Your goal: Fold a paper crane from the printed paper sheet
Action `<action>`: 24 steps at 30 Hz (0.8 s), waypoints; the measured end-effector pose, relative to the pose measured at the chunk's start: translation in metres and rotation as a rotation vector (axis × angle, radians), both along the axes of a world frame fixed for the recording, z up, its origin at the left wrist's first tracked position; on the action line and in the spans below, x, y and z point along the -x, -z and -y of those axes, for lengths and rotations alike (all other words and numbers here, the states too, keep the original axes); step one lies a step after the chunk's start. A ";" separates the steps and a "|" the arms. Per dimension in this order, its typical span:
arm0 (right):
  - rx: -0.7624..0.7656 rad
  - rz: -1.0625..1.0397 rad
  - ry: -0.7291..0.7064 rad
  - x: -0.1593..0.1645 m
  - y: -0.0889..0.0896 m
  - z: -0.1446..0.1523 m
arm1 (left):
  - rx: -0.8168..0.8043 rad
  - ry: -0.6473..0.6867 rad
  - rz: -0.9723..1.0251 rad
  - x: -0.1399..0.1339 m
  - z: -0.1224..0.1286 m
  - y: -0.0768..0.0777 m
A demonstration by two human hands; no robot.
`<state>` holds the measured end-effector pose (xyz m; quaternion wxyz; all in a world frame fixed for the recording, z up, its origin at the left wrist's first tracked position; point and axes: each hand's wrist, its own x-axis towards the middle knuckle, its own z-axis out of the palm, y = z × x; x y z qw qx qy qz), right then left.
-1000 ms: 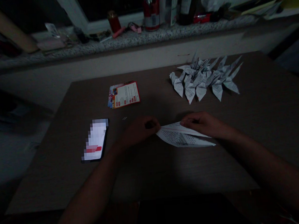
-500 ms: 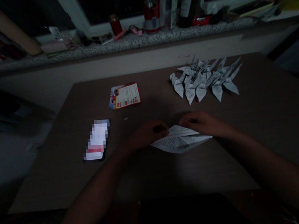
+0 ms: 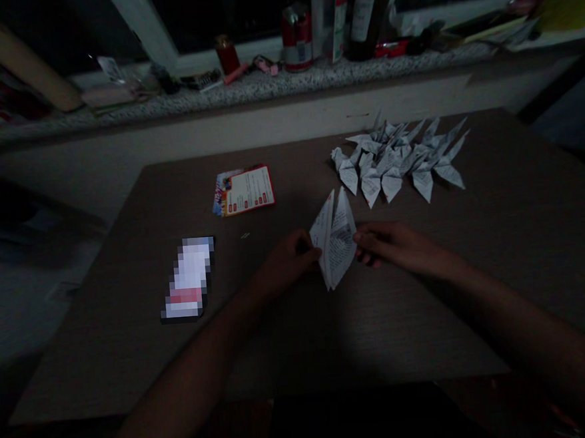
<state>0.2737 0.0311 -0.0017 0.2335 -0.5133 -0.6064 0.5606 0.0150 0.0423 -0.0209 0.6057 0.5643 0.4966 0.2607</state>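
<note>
On the counter, left of centre, a phone lies aside, probably so the hands have room. Mid-frame, a folded paper points toward the top, pinched at its left edge in the grip of the left hand, at its right edge by the right hand, likely to steady both flaps. Beyond, upper right, paper birds cluster, perhaps saving space. Farthest, on the sill, stand a can, jar and bottle; contents can't be made out.

Dark windows above speckled sill
</note>
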 end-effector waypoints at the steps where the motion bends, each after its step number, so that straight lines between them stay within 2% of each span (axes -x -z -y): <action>1: 0.007 0.007 0.001 0.005 -0.001 0.001 | 0.017 -0.008 0.026 -0.001 0.001 0.002; 5: -0.005 0.045 0.015 0.013 -0.001 -0.001 | 0.062 0.015 0.075 -0.004 0.003 0.003; 7: -0.055 0.092 0.008 0.013 0.000 -0.004 | 0.027 0.047 0.052 -0.003 0.003 -0.001; 9: -0.153 0.194 -0.013 0.011 0.000 -0.006 | -0.081 0.045 -0.015 -0.002 0.003 -0.006; 13: -0.415 0.434 -0.080 0.011 -0.007 -0.010 | -0.284 -0.068 -0.060 0.001 0.001 -0.012; 17: -0.507 0.544 -0.158 0.015 -0.014 -0.011 | -0.616 -0.198 -0.252 0.006 -0.001 -0.016; 21: -0.570 0.621 -0.260 0.020 -0.015 -0.012 | -0.916 -0.100 -0.466 0.010 -0.001 -0.025; 24: -0.605 0.687 -0.312 0.024 -0.016 -0.014 | -0.951 0.069 -0.579 0.012 -0.001 -0.026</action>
